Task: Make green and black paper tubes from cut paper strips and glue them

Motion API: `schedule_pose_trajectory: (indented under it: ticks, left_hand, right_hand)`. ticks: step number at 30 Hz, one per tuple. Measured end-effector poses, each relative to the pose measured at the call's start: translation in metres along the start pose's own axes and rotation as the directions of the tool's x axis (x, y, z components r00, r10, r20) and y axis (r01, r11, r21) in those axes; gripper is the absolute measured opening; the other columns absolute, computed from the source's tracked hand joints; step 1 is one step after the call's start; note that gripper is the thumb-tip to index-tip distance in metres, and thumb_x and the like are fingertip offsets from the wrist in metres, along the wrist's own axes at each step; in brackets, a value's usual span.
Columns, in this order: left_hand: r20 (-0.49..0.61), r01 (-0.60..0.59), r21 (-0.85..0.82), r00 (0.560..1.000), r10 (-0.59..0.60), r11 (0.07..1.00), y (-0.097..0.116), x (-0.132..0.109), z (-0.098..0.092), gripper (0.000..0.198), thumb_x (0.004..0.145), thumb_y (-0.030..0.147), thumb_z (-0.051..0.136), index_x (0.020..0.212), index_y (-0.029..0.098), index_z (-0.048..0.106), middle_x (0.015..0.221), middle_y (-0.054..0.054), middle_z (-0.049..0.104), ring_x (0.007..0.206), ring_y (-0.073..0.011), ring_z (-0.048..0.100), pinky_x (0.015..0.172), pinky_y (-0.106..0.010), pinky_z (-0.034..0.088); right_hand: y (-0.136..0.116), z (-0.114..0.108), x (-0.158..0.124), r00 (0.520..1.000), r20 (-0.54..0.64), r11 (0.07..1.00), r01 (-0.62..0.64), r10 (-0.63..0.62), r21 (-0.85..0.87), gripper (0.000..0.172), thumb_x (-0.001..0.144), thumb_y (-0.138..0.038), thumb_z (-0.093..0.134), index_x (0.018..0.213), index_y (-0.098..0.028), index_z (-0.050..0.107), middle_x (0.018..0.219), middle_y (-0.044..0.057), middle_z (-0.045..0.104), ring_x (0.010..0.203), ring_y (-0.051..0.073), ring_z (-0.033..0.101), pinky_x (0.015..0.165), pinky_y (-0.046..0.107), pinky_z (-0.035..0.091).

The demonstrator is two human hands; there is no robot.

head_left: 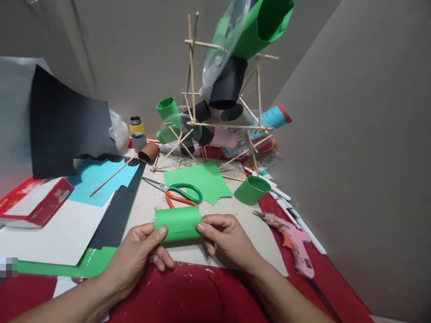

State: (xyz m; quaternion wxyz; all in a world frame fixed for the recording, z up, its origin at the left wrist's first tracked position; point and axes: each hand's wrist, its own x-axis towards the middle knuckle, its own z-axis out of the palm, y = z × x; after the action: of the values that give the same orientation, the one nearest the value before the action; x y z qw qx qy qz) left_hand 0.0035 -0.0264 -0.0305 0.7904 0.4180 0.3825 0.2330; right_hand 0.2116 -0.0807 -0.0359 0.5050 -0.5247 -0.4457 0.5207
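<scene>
A rolled green paper tube (182,223) lies sideways between my hands, its overlapping seam facing me. My left hand (143,246) pinches its left end, thumb on top. At the other end, my right hand (225,237) grips it between thumb and fingers. Scissors (175,190) with one green and one orange handle lie just beyond the tube, blades pointing left. Behind them is a cut sheet of green paper (202,179). Another green paper tube (252,190) rests to the right. A pink glue gun (294,240) with an orange trigger lies near my right hand.
A wooden stick frame (229,126) carrying green and black paper tubes and clear discs stands at the back. Several white pens (306,229) line the right side. Leftward are a red box (37,202), blue paper (101,179) and a curved black sheet (63,125).
</scene>
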Motion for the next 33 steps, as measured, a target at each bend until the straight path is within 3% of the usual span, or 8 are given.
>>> schedule_pose_trajectory:
  ticks: [10,13,19,25,27,30,33]
  left_hand:
    - [0.052,0.023,0.012,0.998,-0.024,1.0,0.007,0.005,-0.004,0.038,0.077,0.043,0.074,0.092,0.009,0.064,0.054,-0.01,0.069,0.043,-0.0123,0.062,0.044,-0.015,0.047]
    - [0.041,0.0,0.013,0.999,-0.001,1.0,0.009,0.009,-0.007,0.039,0.076,0.04,0.075,0.096,0.009,0.064,0.054,-0.009,0.069,0.042,-0.0112,0.061,0.044,-0.015,0.048]
    - [0.051,-0.058,0.027,0.997,0.056,0.998,0.01,0.015,-0.01,0.042,0.074,0.038,0.077,0.099,0.008,0.062,0.053,-0.007,0.067,0.043,-0.0115,0.062,0.045,-0.015,0.049]
    - [0.051,-0.086,0.041,0.995,0.084,0.995,0.014,0.012,-0.007,0.044,0.071,0.038,0.081,0.098,0.008,0.063,0.056,-0.005,0.067,0.045,-0.011,0.062,0.044,-0.015,0.048]
    - [0.058,-0.087,0.051,0.995,0.084,0.995,0.014,0.011,-0.007,0.043,0.072,0.04,0.079,0.096,0.008,0.064,0.057,-0.006,0.069,0.045,-0.0107,0.062,0.045,-0.015,0.048]
    - [0.082,-0.093,0.057,0.993,0.088,0.994,0.013,0.011,-0.009,0.039,0.076,0.04,0.076,0.094,0.008,0.066,0.059,-0.009,0.07,0.045,-0.0107,0.063,0.048,-0.016,0.048]
    - [0.11,-0.087,0.057,0.991,0.08,0.995,0.011,0.012,-0.011,0.037,0.079,0.041,0.072,0.094,0.008,0.068,0.063,-0.012,0.072,0.051,-0.0128,0.067,0.052,-0.018,0.05]
  right_hand:
    - [-0.007,0.004,-0.005,0.996,0.077,0.998,0.056,-0.054,-0.029,0.042,0.084,-0.052,0.061,0.061,-0.017,0.059,0.038,-0.005,0.051,0.034,0.007,0.04,0.041,0.02,0.034]
    - [-0.014,0.005,-0.006,0.996,-0.016,0.996,0.088,-0.088,-0.008,0.041,0.081,-0.055,0.062,0.067,-0.016,0.065,0.039,-0.004,0.053,0.035,0.008,0.042,0.04,0.02,0.035]
    - [-0.019,0.003,-0.004,0.964,-0.207,0.982,0.181,-0.167,0.049,0.044,0.077,-0.058,0.065,0.074,-0.014,0.072,0.069,0.006,0.071,0.038,0.007,0.049,0.037,0.02,0.036]
    - [-0.011,0.007,0.001,0.959,-0.199,0.975,0.216,-0.201,0.052,0.048,0.08,-0.058,0.062,0.067,-0.013,0.068,0.065,0.005,0.068,0.038,0.007,0.048,0.037,0.019,0.033]
    - [-0.008,0.011,-0.001,0.962,-0.178,0.975,0.216,-0.205,0.044,0.048,0.082,-0.058,0.06,0.066,-0.014,0.066,0.054,0.002,0.063,0.036,0.007,0.045,0.037,0.019,0.032]
    - [-0.004,0.019,-0.008,0.975,-0.153,0.986,0.167,-0.162,0.015,0.044,0.081,-0.057,0.061,0.069,-0.015,0.066,0.04,-0.004,0.05,0.034,0.008,0.04,0.037,0.02,0.031]
    - [-0.003,0.024,-0.016,0.98,-0.184,0.997,0.075,-0.077,-0.02,0.043,0.074,-0.057,0.068,0.08,-0.014,0.069,0.04,-0.004,0.05,0.035,0.009,0.041,0.037,0.021,0.031]
